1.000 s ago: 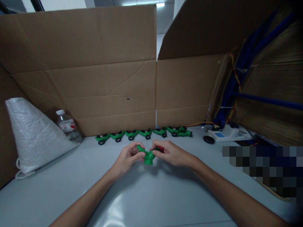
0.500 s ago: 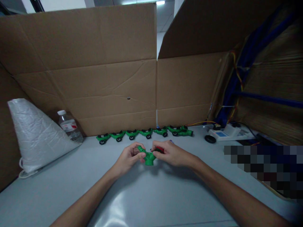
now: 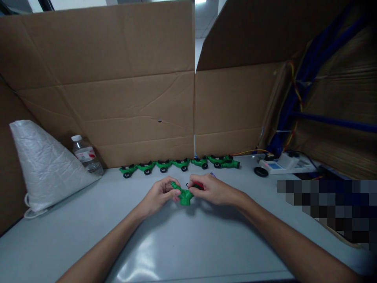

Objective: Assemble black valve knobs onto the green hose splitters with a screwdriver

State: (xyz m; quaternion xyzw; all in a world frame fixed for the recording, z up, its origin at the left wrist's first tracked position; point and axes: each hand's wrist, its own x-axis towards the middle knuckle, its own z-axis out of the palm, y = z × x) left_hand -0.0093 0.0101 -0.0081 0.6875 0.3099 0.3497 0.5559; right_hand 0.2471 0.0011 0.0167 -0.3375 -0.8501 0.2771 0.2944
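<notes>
Above the middle of the table, my left hand (image 3: 163,193) is closed on a green Y-shaped hose connector (image 3: 185,197), gripping its left arm between thumb and fingers. The connector's wide round end points down. My right hand (image 3: 210,189) is closed at the connector's right arm, its fingertips against it. A red-and-black object (image 3: 199,184) shows between the right fingers, mostly hidden, so its kind is unclear. A small dark curved bit sticks out by the fingertips. Just behind the right hand, a bit of something blue (image 3: 212,175) peeks out.
Several green connectors with black parts (image 3: 163,166) stand in a row along the cardboard wall (image 3: 132,102). At the left are a white padded bag (image 3: 50,173) and a water bottle (image 3: 86,155). A power strip (image 3: 282,166) and a black ring (image 3: 260,171) lie at the back right.
The view has tilted slightly, so everything sits a little higher in the picture. Both hands keep nearly the same grip, with only small finger shifts at the right.
</notes>
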